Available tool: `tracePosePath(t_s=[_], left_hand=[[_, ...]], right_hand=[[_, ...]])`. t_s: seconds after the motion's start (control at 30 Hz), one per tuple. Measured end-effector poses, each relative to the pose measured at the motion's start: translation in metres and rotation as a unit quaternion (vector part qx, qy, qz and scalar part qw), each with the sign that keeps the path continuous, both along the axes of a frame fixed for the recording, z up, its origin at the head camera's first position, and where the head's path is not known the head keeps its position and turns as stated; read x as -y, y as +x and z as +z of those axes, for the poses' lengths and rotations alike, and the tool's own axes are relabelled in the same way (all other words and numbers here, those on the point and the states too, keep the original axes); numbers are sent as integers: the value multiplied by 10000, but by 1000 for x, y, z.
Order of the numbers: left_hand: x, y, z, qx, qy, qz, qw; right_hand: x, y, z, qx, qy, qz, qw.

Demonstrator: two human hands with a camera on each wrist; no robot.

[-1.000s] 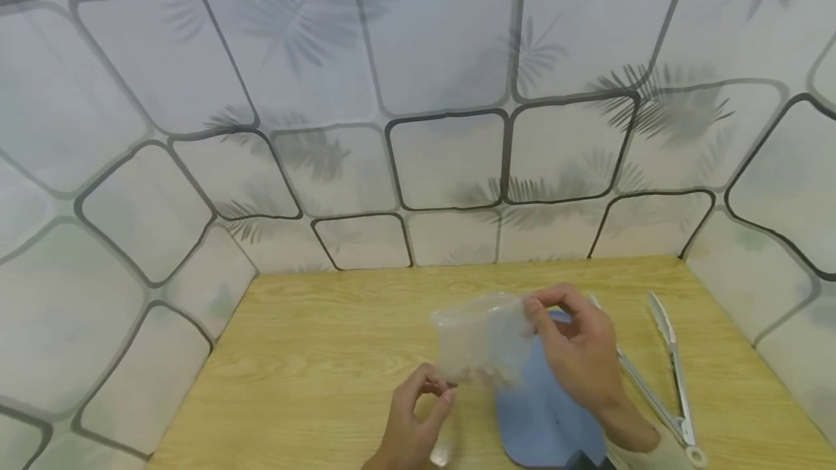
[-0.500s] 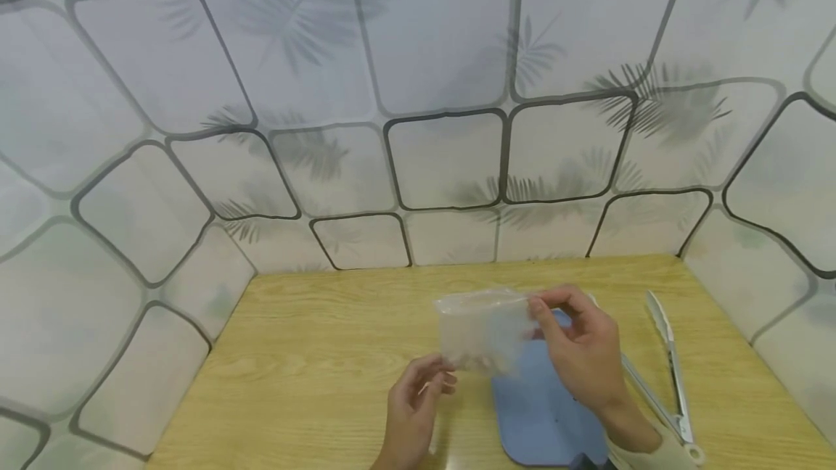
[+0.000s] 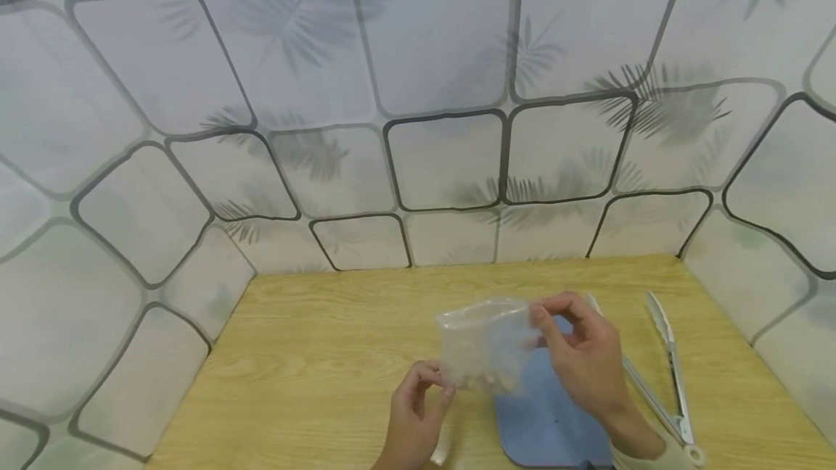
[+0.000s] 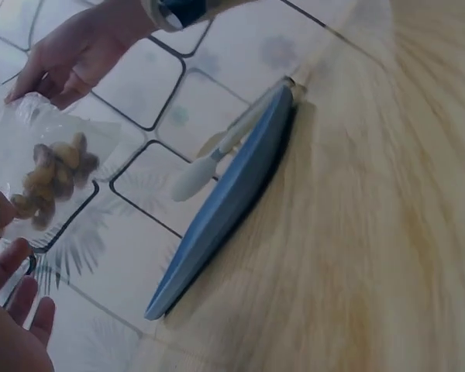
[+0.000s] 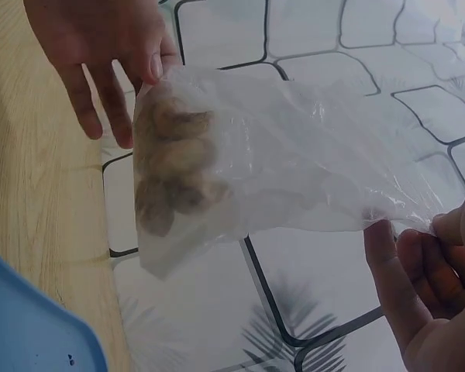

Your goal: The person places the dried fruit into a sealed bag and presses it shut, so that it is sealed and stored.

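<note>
A clear plastic bag (image 3: 480, 339) hangs in the air between both hands, its top edge towards the wall. Several brown, nut-like pieces (image 4: 54, 174) lie together at its bottom. My right hand (image 3: 584, 354) pinches the bag's upper right corner between thumb and fingers. At the lower left corner, the thumb and index finger of my left hand (image 3: 418, 412) pinch the plastic, while its other fingers stay loose, as the right wrist view shows (image 5: 101, 46). Part of a blue tray (image 3: 548, 419) shows through and below the bag.
Metal tongs (image 3: 679, 383) lie spread on the wooden table (image 3: 313, 368) to the right of the tray, partly behind the right hand. A few dark specks (image 5: 71, 359) mark the tray. Patterned wall covering (image 3: 451, 165) encloses the table's back and sides.
My left hand came off the bag's lower corner half a second ago and now pinches it again. The bag dipped slightly; the right hand keeps its hold on the corner.
</note>
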State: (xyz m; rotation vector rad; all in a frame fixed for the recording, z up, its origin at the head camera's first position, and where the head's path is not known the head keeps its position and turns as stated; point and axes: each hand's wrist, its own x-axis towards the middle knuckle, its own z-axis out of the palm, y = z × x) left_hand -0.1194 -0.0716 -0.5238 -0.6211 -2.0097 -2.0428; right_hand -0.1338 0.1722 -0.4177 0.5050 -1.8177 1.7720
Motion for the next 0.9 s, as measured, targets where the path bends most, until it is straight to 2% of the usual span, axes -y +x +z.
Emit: tracePosePath(t_s=[0.1, 0.23, 0.33, 0.4, 0.47, 0.53, 0.6, 0.63, 0.7, 0.77, 0.83, 0.9], left_hand=[[1, 1, -2, -587, -489, 187, 9969], [1, -1, -6, -1590, -864, 309, 9830], [1, -4, -10, -2102, -761, 145, 9746], [1, -6, -11, -2194, -659, -78, 9734], [2, -7, -11, -2146, -614, -282, 9744], [3, -6, -9, -1855, -585, -603, 9790], [5, -3, -7, -1390, -574, -1020, 9833], [6, -2, -5, -1046, -541, -1246, 9852], [8, 1, -3, -334, -526, -1622, 9848], [8, 2, -1, 173, -580, -1793, 9819], [8, 3, 0, 352, -703, -1801, 9805], [8, 1, -1, 8, -891, -1670, 9819]], right_hand=[[-2, 0, -1, 94, 31, -71, 9999], [-4, -2, -1, 4, 42, -185, 9998], [-4, -4, -2, -276, -134, -71, 9995], [-3, -5, -2, -443, -332, 29, 9985], [-3, -7, -3, -611, -527, 159, 9966], [-3, -8, -3, -647, -625, 169, 9958], [-4, -9, -4, -662, -666, 200, 9954], [-5, -10, -4, -701, -677, 241, 9949], [-6, -11, -3, -743, -727, 287, 9942], [-7, -12, -3, -767, -763, 309, 9936], [-7, -13, -2, -777, -796, 335, 9932], [-8, -13, -2, -722, -763, 298, 9940]])
